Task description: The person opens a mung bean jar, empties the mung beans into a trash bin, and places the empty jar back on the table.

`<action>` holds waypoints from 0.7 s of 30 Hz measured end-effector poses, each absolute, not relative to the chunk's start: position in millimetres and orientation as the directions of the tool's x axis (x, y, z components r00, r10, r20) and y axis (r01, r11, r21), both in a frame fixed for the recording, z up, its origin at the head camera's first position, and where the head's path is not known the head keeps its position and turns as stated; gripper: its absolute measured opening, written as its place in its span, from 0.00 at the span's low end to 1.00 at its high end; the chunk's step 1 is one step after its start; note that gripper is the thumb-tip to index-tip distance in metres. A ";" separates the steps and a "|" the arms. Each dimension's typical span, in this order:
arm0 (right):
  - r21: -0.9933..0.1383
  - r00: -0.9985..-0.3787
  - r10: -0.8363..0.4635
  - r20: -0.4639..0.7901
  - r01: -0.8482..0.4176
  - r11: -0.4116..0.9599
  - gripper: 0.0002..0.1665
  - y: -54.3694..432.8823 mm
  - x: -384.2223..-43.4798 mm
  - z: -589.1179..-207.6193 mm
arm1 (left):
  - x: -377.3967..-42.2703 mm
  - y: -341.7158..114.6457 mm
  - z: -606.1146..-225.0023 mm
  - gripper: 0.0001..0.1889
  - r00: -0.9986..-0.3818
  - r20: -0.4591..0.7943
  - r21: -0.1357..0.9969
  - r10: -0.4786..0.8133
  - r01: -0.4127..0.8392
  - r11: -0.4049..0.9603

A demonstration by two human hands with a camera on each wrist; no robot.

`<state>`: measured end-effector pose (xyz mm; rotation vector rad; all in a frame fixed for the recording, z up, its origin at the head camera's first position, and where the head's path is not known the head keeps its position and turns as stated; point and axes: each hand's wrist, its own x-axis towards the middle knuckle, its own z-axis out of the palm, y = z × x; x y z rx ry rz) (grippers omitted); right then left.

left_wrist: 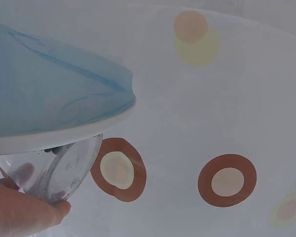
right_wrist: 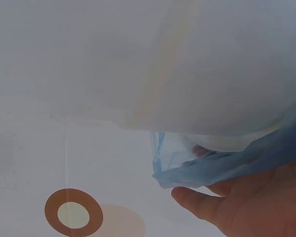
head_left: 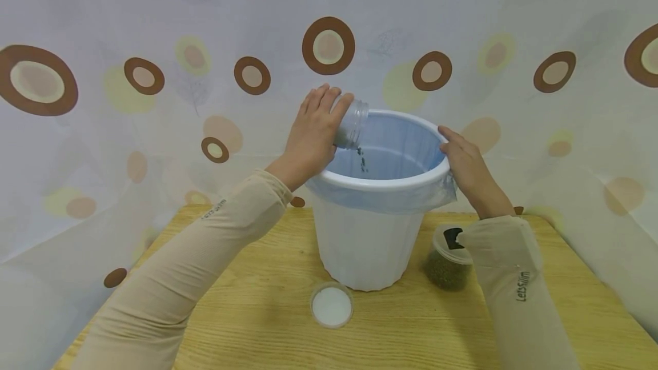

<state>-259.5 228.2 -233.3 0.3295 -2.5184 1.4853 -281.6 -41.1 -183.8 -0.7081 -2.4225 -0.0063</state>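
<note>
My left hand (head_left: 312, 133) grips a clear plastic jar (head_left: 354, 121), tipped mouth-down over the left side of a white bin (head_left: 367, 244). Small dark green bits (head_left: 362, 160) fall from the jar's mouth into the bin. A pale blue plastic bag (head_left: 380, 203) lines the bin and folds over its rim. On the right side, my right hand (head_left: 470, 170) holds the rim, fingers over the edge. In the left wrist view, thumb and fingers wrap the jar (left_wrist: 69, 170) beside the rim (left_wrist: 64, 139). The right wrist view shows the bag's folded edge (right_wrist: 212, 170) against that hand (right_wrist: 261, 202).
A round white lid (head_left: 331, 306) lies on the wooden table (head_left: 257, 296) in front of the bin. A lidded jar (head_left: 446, 270) of dark green bits stands right of it, partly behind the right sleeve. A sheet with brown circles (head_left: 195, 10) hangs behind.
</note>
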 end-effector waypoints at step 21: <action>-0.832 -0.957 -0.093 0.276 -0.286 0.476 0.33 228.0 -259.6 -232.9 | -280.6 -39.3 -182.5 0.40 -0.679 0.537 -0.195 0.501 0.478 0.857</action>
